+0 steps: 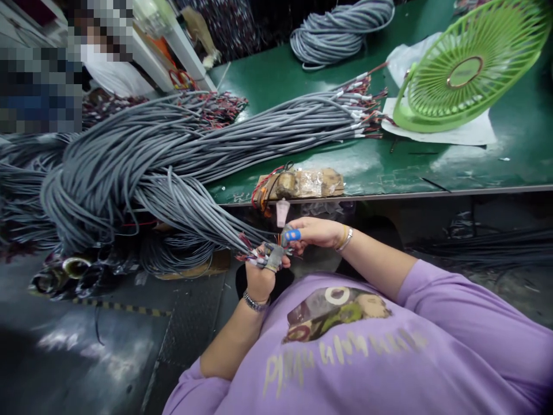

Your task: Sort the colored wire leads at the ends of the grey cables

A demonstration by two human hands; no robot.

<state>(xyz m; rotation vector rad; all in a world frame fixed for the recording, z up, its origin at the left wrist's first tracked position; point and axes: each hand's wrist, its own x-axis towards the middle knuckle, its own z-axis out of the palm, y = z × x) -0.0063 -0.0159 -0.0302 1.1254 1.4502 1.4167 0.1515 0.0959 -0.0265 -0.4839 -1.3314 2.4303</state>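
Note:
My left hand (261, 276), with grey wrapping on a digit, is closed around the ends of grey cables (233, 233) just off the bench's front edge. Thin coloured wires fan out from these ends. Close against it is my right hand (317, 231), blue tape around its thumb, pinching at the thin wires; its other fingertips are partly hidden. Just above the fingers, a pale tapered piece (282, 213) sticks out from a wooden block fixture (302, 183) at the bench edge.
Large bundles of grey cable (116, 150) cover the left of the green bench (367, 164), stripped ends pointing right. A green fan (464, 72) stands on paper at right. Behind lies a cable coil (341, 31). Another person (114, 69) is at upper left. Wrapped rolls (78, 268) sit below the bench.

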